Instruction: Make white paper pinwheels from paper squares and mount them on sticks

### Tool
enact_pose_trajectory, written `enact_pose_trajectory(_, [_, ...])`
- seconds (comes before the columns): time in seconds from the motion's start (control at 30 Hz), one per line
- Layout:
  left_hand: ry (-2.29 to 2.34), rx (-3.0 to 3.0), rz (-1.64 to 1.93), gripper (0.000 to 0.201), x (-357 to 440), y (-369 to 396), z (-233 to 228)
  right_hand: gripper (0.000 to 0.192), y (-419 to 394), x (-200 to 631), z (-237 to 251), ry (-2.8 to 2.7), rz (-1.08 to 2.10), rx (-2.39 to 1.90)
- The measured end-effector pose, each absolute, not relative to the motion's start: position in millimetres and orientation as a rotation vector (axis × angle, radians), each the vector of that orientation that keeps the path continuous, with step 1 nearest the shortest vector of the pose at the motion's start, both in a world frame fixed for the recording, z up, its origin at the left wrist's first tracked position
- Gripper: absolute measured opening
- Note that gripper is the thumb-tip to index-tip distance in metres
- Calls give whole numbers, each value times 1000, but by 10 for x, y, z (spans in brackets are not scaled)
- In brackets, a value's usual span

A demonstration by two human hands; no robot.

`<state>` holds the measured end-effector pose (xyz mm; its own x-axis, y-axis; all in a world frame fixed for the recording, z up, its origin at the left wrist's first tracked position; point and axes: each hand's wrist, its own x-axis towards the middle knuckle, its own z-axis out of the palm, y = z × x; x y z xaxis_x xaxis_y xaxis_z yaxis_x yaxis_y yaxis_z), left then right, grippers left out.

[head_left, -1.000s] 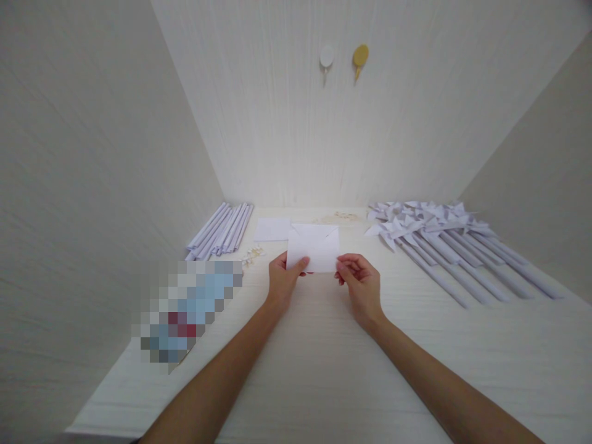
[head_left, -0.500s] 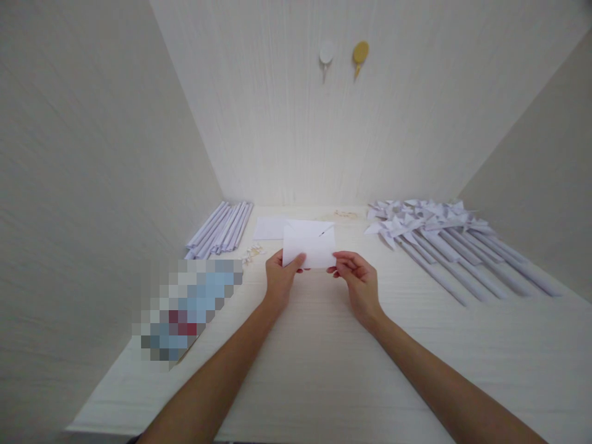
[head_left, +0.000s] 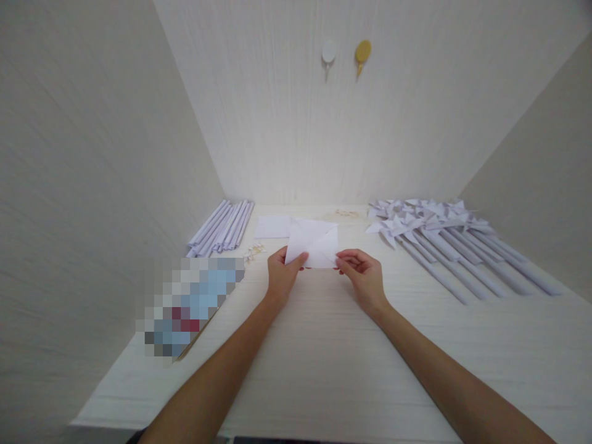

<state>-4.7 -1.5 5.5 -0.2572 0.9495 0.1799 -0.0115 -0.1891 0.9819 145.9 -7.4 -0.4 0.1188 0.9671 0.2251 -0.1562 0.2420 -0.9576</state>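
Held above the table is a white sheet of paper (head_left: 311,239) with slanting cuts or creases running in from its corners. My left hand (head_left: 281,276) grips its lower left edge, thumb on top and fingers underneath. At the lower right corner, my right hand (head_left: 363,279) pinches the paper between thumb and fingers. Just behind it, more white paper (head_left: 272,227) lies flat on the table, partly covered by the held sheet. Small whitish pieces (head_left: 254,251), too small to name, lie left of my left hand.
White rolled paper sticks (head_left: 222,229) are piled at the back left. Several paper pinwheels (head_left: 398,225) on sticks fill the right. A pixelated blue item (head_left: 203,302) lies on the left. Small bits (head_left: 346,213) sit by the back wall, where a white hook (head_left: 328,52) and yellow hook (head_left: 363,51) hang.
The held paper has turned slightly and its diagonal lines now show more clearly. My right hand has closed on its lower right corner. The whole view has shifted a little.
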Motion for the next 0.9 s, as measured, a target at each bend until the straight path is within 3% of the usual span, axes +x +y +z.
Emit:
enact_pose_trajectory(0.5, [1265,1127,1519,18,-62,23,16,13,-65,1487,-47,-1198,1052,-912])
enact_pose_trajectory(0.9, [1177,1115,1247,34,-67,2,-14,16,22,1613,-16,-1471,1035,-966])
